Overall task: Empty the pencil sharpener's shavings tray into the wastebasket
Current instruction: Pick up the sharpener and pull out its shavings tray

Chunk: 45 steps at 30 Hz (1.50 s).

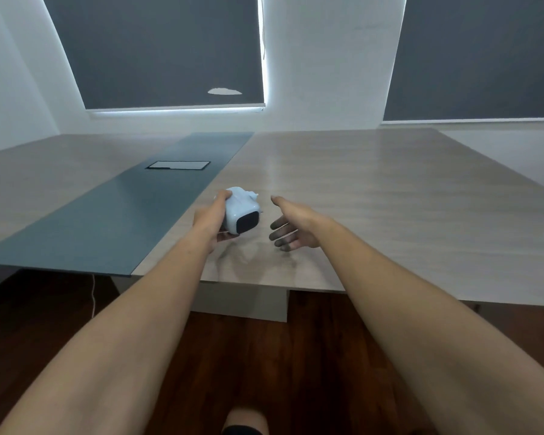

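A pale blue pencil sharpener [239,208] with a dark shavings tray front [248,222] is held just above the wooden table [374,196]. My left hand [212,219] grips it from its left side, thumb over the top. The dark tray faces me and sits closed in the body. My right hand [291,229] hovers a short way to the right of the sharpener, palm turned toward it, fingers spread, holding nothing. No wastebasket is in view.
A blue-grey strip [123,215] runs down the table, with a rectangular cable hatch [178,165] in it. The table's near edge lies just below my hands, with dark wooden floor [248,356] beneath. A white cable [93,293] hangs under the table at left.
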Each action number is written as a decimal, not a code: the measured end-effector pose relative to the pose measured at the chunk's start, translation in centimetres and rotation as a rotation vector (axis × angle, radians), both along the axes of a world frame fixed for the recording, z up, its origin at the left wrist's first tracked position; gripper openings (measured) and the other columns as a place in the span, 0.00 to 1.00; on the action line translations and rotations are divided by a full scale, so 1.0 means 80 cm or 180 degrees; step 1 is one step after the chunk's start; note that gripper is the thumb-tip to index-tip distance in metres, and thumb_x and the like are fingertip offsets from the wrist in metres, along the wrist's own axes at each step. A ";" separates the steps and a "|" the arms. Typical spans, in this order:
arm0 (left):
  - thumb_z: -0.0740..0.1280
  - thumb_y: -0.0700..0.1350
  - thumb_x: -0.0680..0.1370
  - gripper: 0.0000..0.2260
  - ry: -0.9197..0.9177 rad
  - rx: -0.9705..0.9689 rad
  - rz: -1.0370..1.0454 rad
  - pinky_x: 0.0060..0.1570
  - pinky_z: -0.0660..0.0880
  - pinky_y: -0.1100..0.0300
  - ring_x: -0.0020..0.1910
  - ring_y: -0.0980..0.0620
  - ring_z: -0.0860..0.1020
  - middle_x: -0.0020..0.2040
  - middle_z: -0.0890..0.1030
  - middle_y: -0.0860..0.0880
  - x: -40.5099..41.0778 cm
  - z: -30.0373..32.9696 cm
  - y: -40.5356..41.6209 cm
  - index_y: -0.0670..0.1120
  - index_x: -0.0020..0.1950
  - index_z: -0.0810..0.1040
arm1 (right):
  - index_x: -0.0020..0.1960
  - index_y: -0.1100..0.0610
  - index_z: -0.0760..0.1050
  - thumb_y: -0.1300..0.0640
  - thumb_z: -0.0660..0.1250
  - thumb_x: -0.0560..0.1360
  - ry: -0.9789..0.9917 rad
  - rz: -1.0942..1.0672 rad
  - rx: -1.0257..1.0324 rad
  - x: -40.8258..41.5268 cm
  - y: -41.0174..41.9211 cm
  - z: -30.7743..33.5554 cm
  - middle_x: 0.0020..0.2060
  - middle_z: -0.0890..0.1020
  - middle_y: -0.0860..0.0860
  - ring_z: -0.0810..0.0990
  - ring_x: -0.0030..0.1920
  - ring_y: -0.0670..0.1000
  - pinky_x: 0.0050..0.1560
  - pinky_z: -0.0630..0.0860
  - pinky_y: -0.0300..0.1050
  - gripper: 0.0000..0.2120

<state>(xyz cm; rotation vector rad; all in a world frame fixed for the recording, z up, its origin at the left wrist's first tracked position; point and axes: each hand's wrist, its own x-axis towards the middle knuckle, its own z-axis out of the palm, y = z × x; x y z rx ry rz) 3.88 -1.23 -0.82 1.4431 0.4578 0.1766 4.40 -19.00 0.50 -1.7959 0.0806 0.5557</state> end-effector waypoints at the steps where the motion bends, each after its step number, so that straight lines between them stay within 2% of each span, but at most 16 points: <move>1: 0.68 0.56 0.72 0.13 0.0016 -0.0014 -0.0141 0.38 0.81 0.52 0.43 0.45 0.82 0.48 0.82 0.45 -0.001 0.002 -0.006 0.48 0.50 0.78 | 0.60 0.67 0.74 0.34 0.58 0.76 0.0076 0.0030 0.0165 -0.003 -0.002 0.000 0.51 0.83 0.63 0.81 0.38 0.58 0.39 0.81 0.48 0.35; 5: 0.67 0.56 0.73 0.17 0.0070 -0.0006 -0.0461 0.33 0.79 0.55 0.40 0.45 0.81 0.47 0.82 0.44 -0.006 0.007 -0.026 0.47 0.55 0.79 | 0.60 0.67 0.75 0.31 0.64 0.71 0.0192 0.0027 0.0618 -0.011 -0.012 0.000 0.50 0.82 0.62 0.82 0.43 0.59 0.45 0.83 0.51 0.39; 9: 0.68 0.55 0.73 0.15 0.0014 0.0049 -0.0688 0.32 0.79 0.56 0.39 0.45 0.81 0.46 0.82 0.43 -0.012 0.012 -0.043 0.46 0.53 0.79 | 0.58 0.64 0.76 0.34 0.67 0.71 0.0107 -0.0079 0.0724 -0.018 -0.022 0.001 0.47 0.81 0.58 0.82 0.40 0.56 0.41 0.82 0.49 0.33; 13: 0.69 0.55 0.72 0.20 -0.0082 0.0139 -0.0857 0.33 0.79 0.56 0.40 0.45 0.81 0.48 0.81 0.42 -0.017 0.018 -0.051 0.45 0.59 0.79 | 0.64 0.65 0.75 0.38 0.70 0.72 0.0053 -0.0133 0.0961 -0.020 -0.039 -0.001 0.50 0.79 0.57 0.81 0.44 0.53 0.43 0.82 0.47 0.33; 20: 0.68 0.54 0.74 0.14 -0.0225 0.0287 -0.1136 0.35 0.78 0.55 0.43 0.47 0.81 0.50 0.83 0.44 -0.023 0.028 -0.073 0.48 0.56 0.79 | 0.64 0.63 0.77 0.40 0.72 0.71 -0.0213 -0.0197 0.1214 -0.021 -0.074 -0.007 0.60 0.81 0.58 0.81 0.53 0.53 0.50 0.82 0.48 0.32; 22: 0.69 0.54 0.74 0.13 -0.0264 0.0307 -0.1174 0.36 0.79 0.55 0.44 0.46 0.81 0.52 0.83 0.44 -0.023 0.030 -0.079 0.49 0.54 0.80 | 0.63 0.62 0.77 0.42 0.72 0.72 -0.0210 -0.0268 0.1349 -0.023 -0.083 -0.008 0.59 0.81 0.58 0.81 0.55 0.54 0.51 0.81 0.48 0.29; 26: 0.70 0.54 0.73 0.16 -0.0295 0.0348 -0.1130 0.35 0.79 0.55 0.45 0.47 0.82 0.53 0.83 0.45 -0.020 0.031 -0.083 0.48 0.57 0.80 | 0.51 0.61 0.76 0.49 0.72 0.74 -0.0122 -0.0893 0.1888 -0.021 -0.110 -0.013 0.45 0.80 0.58 0.81 0.44 0.54 0.44 0.80 0.46 0.16; 30: 0.73 0.50 0.72 0.19 -0.0390 0.0587 -0.1084 0.34 0.80 0.56 0.46 0.48 0.81 0.54 0.80 0.46 -0.016 0.021 -0.084 0.45 0.60 0.78 | 0.49 0.62 0.76 0.54 0.73 0.73 -0.0251 -0.1369 0.2052 -0.016 -0.148 -0.023 0.41 0.79 0.56 0.79 0.38 0.54 0.42 0.80 0.46 0.12; 32: 0.76 0.46 0.70 0.19 -0.0466 0.0656 -0.0908 0.39 0.81 0.53 0.46 0.49 0.81 0.55 0.79 0.46 -0.014 0.013 -0.089 0.46 0.59 0.76 | 0.50 0.63 0.76 0.56 0.73 0.72 -0.0301 -0.1531 0.2052 -0.016 -0.165 -0.026 0.41 0.79 0.57 0.79 0.38 0.54 0.42 0.81 0.46 0.12; 35: 0.78 0.41 0.68 0.25 -0.0556 0.0815 -0.0675 0.47 0.81 0.50 0.44 0.51 0.80 0.51 0.79 0.47 -0.011 0.002 -0.103 0.46 0.62 0.73 | 0.53 0.64 0.76 0.60 0.74 0.71 -0.0336 -0.1672 0.1997 -0.017 -0.181 -0.032 0.45 0.79 0.58 0.80 0.40 0.55 0.38 0.83 0.45 0.14; 38: 0.79 0.39 0.66 0.27 -0.0657 0.1028 -0.0610 0.44 0.79 0.55 0.43 0.50 0.79 0.48 0.78 0.46 -0.008 -0.010 -0.116 0.46 0.62 0.74 | 0.52 0.65 0.77 0.64 0.74 0.69 -0.0386 -0.1694 0.1941 -0.017 -0.193 -0.040 0.51 0.80 0.61 0.82 0.43 0.56 0.35 0.83 0.44 0.13; 41: 0.79 0.39 0.65 0.27 -0.0629 0.1253 -0.0593 0.41 0.75 0.58 0.44 0.49 0.78 0.45 0.77 0.48 -0.007 -0.021 -0.126 0.47 0.61 0.75 | 0.49 0.66 0.78 0.68 0.75 0.68 -0.0450 -0.1668 0.1896 -0.019 -0.204 -0.045 0.54 0.81 0.64 0.83 0.47 0.58 0.45 0.83 0.47 0.11; 45: 0.79 0.39 0.65 0.29 -0.0454 0.1285 -0.0489 0.51 0.77 0.53 0.49 0.46 0.78 0.52 0.78 0.44 -0.005 -0.028 -0.127 0.47 0.63 0.73 | 0.58 0.67 0.78 0.73 0.75 0.66 -0.0473 -0.1598 0.1798 -0.028 -0.216 -0.045 0.55 0.82 0.63 0.84 0.50 0.61 0.50 0.82 0.50 0.21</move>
